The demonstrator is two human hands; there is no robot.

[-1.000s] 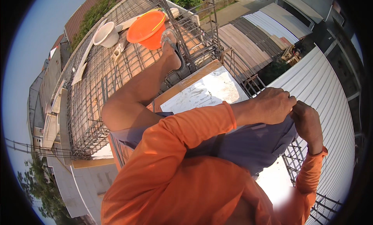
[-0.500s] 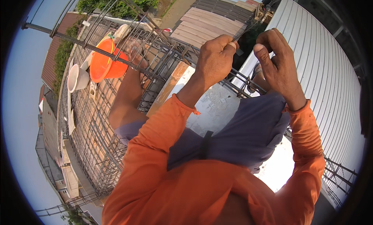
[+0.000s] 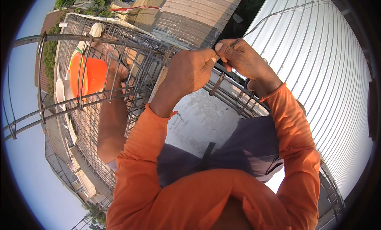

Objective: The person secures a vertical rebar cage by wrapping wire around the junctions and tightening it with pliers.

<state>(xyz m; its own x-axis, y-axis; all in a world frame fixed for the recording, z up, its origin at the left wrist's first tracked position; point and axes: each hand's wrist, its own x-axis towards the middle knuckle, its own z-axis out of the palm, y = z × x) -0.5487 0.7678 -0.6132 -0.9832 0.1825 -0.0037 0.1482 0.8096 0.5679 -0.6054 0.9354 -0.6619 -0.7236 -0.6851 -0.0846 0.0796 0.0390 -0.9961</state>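
Nearest, orange long sleeves rising from the lower edge. Left hand (image 3: pixel 189 71) fisted, fingers curled tight, thumb tip pinching thin grey tie wire (image 3: pixel 254 25) against the right hand (image 3: pixel 243 58), fingers likewise pinched narrow on that wire, just above the rusty steel rebar cage (image 3: pixel 131 51). Beyond, orange plastic bucket (image 3: pixel 93 77) behind the bars; further right, white corrugated metal roof (image 3: pixel 329 87).

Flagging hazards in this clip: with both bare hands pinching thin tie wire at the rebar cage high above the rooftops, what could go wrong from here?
1. The thin grey tie wire springs free past the right hand; its loose end might whip or prick bare skin.
2. The left hand works barehanded against the rusty steel rebar cage, so cuts seem possible.
3. The person perches on the cage above the corrugated metal roof; a slip could mean a fall.
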